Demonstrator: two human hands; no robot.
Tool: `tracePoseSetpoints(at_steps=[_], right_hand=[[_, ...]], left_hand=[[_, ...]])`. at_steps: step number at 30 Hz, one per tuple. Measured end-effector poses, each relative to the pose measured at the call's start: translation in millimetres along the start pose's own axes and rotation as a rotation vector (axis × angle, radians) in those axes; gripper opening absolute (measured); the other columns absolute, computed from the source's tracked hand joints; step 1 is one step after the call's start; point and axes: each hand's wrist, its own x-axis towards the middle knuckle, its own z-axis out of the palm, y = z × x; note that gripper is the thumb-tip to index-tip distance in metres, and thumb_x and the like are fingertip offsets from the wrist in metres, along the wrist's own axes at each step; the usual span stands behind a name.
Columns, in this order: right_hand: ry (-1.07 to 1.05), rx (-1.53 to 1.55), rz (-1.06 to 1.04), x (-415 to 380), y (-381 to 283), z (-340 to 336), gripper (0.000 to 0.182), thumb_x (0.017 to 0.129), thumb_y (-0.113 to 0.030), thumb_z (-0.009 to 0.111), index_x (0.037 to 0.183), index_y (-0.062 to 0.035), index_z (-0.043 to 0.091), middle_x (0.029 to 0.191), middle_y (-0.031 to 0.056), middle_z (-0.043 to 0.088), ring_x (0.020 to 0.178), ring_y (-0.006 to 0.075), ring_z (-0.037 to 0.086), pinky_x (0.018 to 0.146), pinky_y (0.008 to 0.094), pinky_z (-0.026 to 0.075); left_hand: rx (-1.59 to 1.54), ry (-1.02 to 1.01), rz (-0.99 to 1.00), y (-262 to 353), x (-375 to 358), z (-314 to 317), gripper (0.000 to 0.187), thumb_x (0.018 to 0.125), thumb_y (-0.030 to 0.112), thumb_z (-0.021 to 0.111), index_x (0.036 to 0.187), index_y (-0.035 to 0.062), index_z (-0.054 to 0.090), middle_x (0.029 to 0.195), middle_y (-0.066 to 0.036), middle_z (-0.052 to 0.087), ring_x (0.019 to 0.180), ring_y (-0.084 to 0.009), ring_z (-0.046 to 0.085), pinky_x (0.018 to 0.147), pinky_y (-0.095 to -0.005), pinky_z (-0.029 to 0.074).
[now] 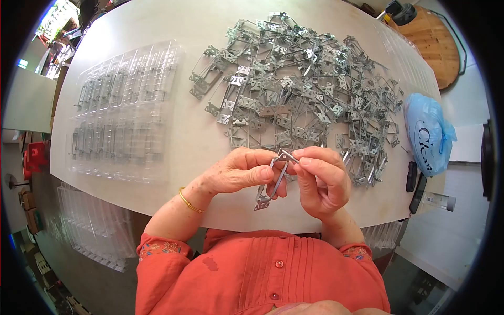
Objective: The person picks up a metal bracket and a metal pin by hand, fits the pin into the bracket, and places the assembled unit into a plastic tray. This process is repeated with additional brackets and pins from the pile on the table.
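Observation:
A metal bracket (pixel 261 201) with a long thin arm hangs between my two hands, close to the table's front edge. My left hand (pixel 244 169) is closed on it, thumb and fingers around its upper left side. At its upper right end, my right hand (pixel 324 181) pinches a thin metal part with thumb and index finger. Beyond my hands lies a large heap of similar metal brackets (pixel 275 110). The fingers partly cover the piece I hold.
A clear plastic tray (pixel 126 113) holding rows of metal parts lies at the left. On the right are a blue plastic bag (pixel 428 134), a dark object (pixel 411 176) and a small clear bottle (pixel 438 201). More clear trays (pixel 97 226) stand below the table's left side.

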Motion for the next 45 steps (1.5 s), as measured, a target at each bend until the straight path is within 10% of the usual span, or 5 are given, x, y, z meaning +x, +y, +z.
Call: tracePoseSetpoints(at_steps=[16, 21, 29, 34, 45], right_hand=[[-0.027, -0.01, -0.088, 0, 3, 3, 0.034, 0.083, 0.006, 0.078, 0.113, -0.0035, 0.065, 0.107, 0.0147, 0.07, 0.082, 0.0229, 0.069, 0.067, 0.031, 0.055], [-0.095, 0.089, -0.026, 6, 2, 2, 0.033, 0.084, 0.0, 0.078, 0.111, -0.0054, 0.06, 0.11, 0.019, 0.073, 0.095, 0.0335, 0.072, 0.083, 0.042, 0.056], [-0.177, 0.348, 0.09, 6, 1, -2, 0.02, 0.102, -0.024, 0.06, 0.112, -0.0061, 0.058, 0.11, 0.021, 0.074, 0.104, 0.0373, 0.07, 0.092, 0.0497, 0.047], [-0.143, 0.559, 0.266, 2, -3, 3, 0.018, 0.101, 0.009, 0.048, 0.111, -0.0029, 0.056, 0.107, 0.0196, 0.073, 0.101, 0.0302, 0.069, 0.093, 0.0453, 0.052], [-0.198, 0.57, 0.316, -4, 7, -1, 0.02, 0.095, 0.012, 0.062, 0.108, -0.0025, 0.06, 0.103, 0.0174, 0.074, 0.094, 0.0264, 0.071, 0.086, 0.04, 0.053]], left_hand=[[0.129, -0.011, -0.01, 8, 1, 2, 0.04, 0.105, 0.037, 0.062, 0.124, 0.0025, 0.069, 0.095, -0.005, 0.073, 0.086, -0.0108, 0.062, 0.077, -0.028, 0.05], [0.154, -0.038, -0.065, 13, -1, 2, 0.046, 0.101, 0.044, 0.061, 0.111, -0.0004, 0.072, 0.087, -0.009, 0.072, 0.079, -0.0173, 0.066, 0.071, -0.0329, 0.05], [0.103, -0.044, -0.044, 13, -2, 4, 0.048, 0.102, 0.047, 0.059, 0.108, 0.0021, 0.077, 0.071, -0.001, 0.066, 0.063, -0.0088, 0.059, 0.058, -0.0266, 0.045], [0.035, -0.097, -0.077, 11, -3, 5, 0.058, 0.101, 0.052, 0.056, 0.111, -0.0015, 0.075, 0.067, -0.002, 0.06, 0.062, -0.0093, 0.053, 0.053, -0.0273, 0.038], [0.061, -0.149, -0.069, 13, -3, 6, 0.064, 0.101, 0.055, 0.055, 0.108, -0.0052, 0.075, 0.064, -0.002, 0.058, 0.059, -0.0093, 0.049, 0.052, -0.0269, 0.037]])
